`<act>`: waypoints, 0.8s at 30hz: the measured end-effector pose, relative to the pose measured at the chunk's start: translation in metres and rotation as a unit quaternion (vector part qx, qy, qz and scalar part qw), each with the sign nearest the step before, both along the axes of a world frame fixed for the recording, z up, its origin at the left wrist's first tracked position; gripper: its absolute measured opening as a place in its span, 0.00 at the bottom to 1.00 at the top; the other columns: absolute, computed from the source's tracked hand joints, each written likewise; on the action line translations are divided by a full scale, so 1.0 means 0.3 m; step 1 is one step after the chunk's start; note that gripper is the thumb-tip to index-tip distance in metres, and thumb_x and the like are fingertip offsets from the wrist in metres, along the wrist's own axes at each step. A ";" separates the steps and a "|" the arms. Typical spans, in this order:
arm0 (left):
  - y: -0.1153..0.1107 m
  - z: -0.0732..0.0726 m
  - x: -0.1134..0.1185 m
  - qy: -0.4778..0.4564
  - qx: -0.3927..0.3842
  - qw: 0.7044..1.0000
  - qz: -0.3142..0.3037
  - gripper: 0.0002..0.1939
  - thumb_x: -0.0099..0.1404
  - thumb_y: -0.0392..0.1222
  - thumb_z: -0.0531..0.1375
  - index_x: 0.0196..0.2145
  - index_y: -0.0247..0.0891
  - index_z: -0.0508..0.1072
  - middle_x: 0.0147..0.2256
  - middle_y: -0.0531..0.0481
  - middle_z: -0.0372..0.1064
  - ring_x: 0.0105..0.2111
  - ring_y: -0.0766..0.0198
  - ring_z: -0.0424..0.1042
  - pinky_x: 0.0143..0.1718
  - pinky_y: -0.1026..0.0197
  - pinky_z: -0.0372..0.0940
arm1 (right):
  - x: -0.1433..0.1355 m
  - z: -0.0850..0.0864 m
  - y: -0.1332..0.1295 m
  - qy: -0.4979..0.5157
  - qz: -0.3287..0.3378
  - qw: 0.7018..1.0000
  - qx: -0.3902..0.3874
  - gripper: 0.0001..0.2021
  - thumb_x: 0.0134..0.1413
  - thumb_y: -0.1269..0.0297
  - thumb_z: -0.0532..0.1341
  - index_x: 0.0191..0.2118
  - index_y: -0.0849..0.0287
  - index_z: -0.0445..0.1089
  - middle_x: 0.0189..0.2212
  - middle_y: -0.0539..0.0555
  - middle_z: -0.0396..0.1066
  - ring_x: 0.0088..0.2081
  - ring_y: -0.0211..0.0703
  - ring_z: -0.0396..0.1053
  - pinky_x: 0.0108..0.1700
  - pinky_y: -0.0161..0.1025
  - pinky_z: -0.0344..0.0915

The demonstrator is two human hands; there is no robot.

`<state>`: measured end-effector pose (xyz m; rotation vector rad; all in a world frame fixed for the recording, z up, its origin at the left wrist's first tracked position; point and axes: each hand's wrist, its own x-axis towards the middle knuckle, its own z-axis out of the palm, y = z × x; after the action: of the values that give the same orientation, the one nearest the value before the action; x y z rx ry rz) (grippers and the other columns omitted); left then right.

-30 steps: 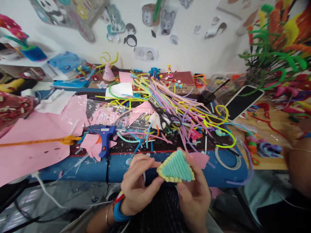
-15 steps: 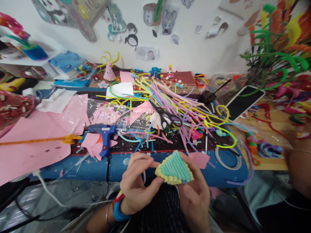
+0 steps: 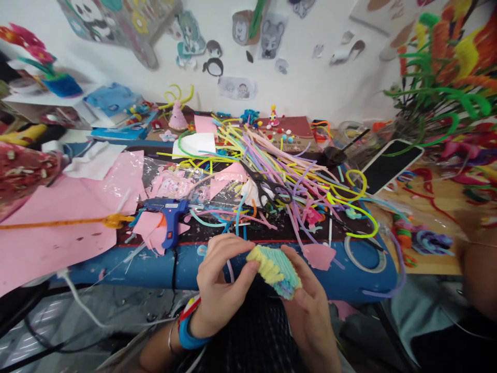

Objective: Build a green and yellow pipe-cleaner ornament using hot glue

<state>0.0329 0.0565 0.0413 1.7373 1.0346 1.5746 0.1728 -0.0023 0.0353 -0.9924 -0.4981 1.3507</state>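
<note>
The room is bright, and the light on the wall [image 3: 303,77] is soft. Little white shiny spots show on the clear plastic [image 3: 155,168], nearer the left edge of the worktop [image 3: 155,269]. Bright stripes shine on the floor [image 3: 50,311], but under the worktop's front edge it is dark. Small things look fuzzy, the other person's arm [image 3: 479,269] is blurry, and the picture's sides look stretched

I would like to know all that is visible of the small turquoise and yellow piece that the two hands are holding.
The turquoise and yellow piece looks fuzzy, as if made of pipe cleaners. Its upper face shows parallel turquoise ridges; a bumpy yellow band runs along the side toward the wearer's left, and some bluish-purple shows low near the right. It is tilted, above the near blue edge of the work surface. The left hand pinches its yellow corner, and the right hand supports the opposite side.
</note>
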 end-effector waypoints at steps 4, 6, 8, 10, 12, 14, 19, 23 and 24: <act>0.005 0.011 -0.005 0.041 0.002 0.999 -0.002 0.10 0.62 0.31 0.64 0.41 0.40 0.75 0.37 0.47 0.76 0.40 0.58 0.72 0.45 0.51 0.65 | -0.005 -0.009 0.020 -0.009 -0.030 0.999 -0.025 0.22 0.42 0.54 0.71 0.46 0.54 0.77 0.41 0.55 0.77 0.37 0.46 0.75 0.37 0.41 0.74; 0.006 0.014 -0.006 0.059 0.002 0.998 0.001 0.09 0.62 0.31 0.64 0.40 0.40 0.75 0.36 0.48 0.75 0.39 0.59 0.72 0.43 0.52 0.66 | -0.007 -0.018 0.025 -0.013 -0.034 0.999 -0.032 0.20 0.45 0.54 0.69 0.44 0.55 0.77 0.39 0.55 0.77 0.33 0.45 0.74 0.31 0.39 0.73; 0.008 0.015 -0.006 0.070 -0.001 0.998 0.001 0.07 0.62 0.32 0.64 0.38 0.40 0.75 0.34 0.49 0.75 0.37 0.59 0.72 0.41 0.53 0.66 | -0.007 -0.031 0.026 -0.026 -0.040 0.998 -0.036 0.17 0.48 0.55 0.67 0.44 0.55 0.77 0.40 0.55 0.76 0.32 0.44 0.73 0.28 0.38 0.72; 0.010 0.014 -0.006 0.074 -0.004 0.997 0.001 0.06 0.61 0.33 0.65 0.38 0.40 0.75 0.33 0.49 0.75 0.36 0.59 0.73 0.40 0.54 0.66 | -0.004 -0.044 0.024 -0.049 -0.046 0.997 -0.041 0.16 0.49 0.56 0.65 0.44 0.55 0.77 0.41 0.55 0.76 0.34 0.45 0.73 0.30 0.38 0.71; 0.014 0.015 -0.008 0.076 -0.001 0.997 -0.004 0.06 0.61 0.33 0.65 0.37 0.40 0.75 0.33 0.49 0.75 0.36 0.59 0.73 0.41 0.54 0.66 | 0.002 -0.052 0.022 -0.071 -0.053 0.995 -0.044 0.16 0.49 0.57 0.65 0.43 0.56 0.78 0.42 0.55 0.77 0.38 0.47 0.73 0.35 0.40 0.72; 0.022 0.021 -0.014 0.082 0.004 0.996 -0.019 0.06 0.61 0.33 0.65 0.37 0.40 0.76 0.34 0.49 0.75 0.37 0.59 0.73 0.41 0.54 0.66 | 0.010 -0.055 0.022 -0.082 -0.054 0.994 -0.049 0.16 0.48 0.57 0.65 0.43 0.56 0.78 0.42 0.56 0.77 0.41 0.49 0.74 0.40 0.43 0.71; 0.056 0.064 -0.043 0.149 0.074 0.980 -0.110 0.08 0.62 0.33 0.64 0.40 0.42 0.77 0.39 0.47 0.76 0.42 0.58 0.71 0.45 0.52 0.65 | 0.037 -0.055 0.029 -0.102 -0.057 0.991 -0.058 0.17 0.44 0.57 0.68 0.42 0.56 0.77 0.39 0.55 0.78 0.39 0.49 0.74 0.42 0.43 0.70; 0.087 0.092 -0.062 0.236 0.139 0.946 -0.172 0.11 0.63 0.32 0.64 0.43 0.43 0.76 0.41 0.50 0.77 0.43 0.58 0.70 0.46 0.53 0.63 | 0.057 -0.069 0.027 -0.152 -0.048 0.986 -0.040 0.19 0.47 0.55 0.67 0.45 0.55 0.75 0.43 0.56 0.77 0.44 0.50 0.73 0.44 0.43 0.69; 0.093 0.095 -0.066 0.255 0.152 0.937 -0.182 0.11 0.64 0.33 0.63 0.44 0.43 0.76 0.41 0.50 0.77 0.43 0.58 0.70 0.46 0.53 0.62 | 0.061 -0.072 0.026 -0.160 -0.044 0.985 -0.038 0.19 0.47 0.55 0.66 0.46 0.55 0.74 0.43 0.56 0.77 0.45 0.51 0.73 0.45 0.43 0.69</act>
<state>0.0131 0.0845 0.0697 2.4719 0.6429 1.1120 0.1910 0.0054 0.0136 -1.2886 -0.6391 1.1423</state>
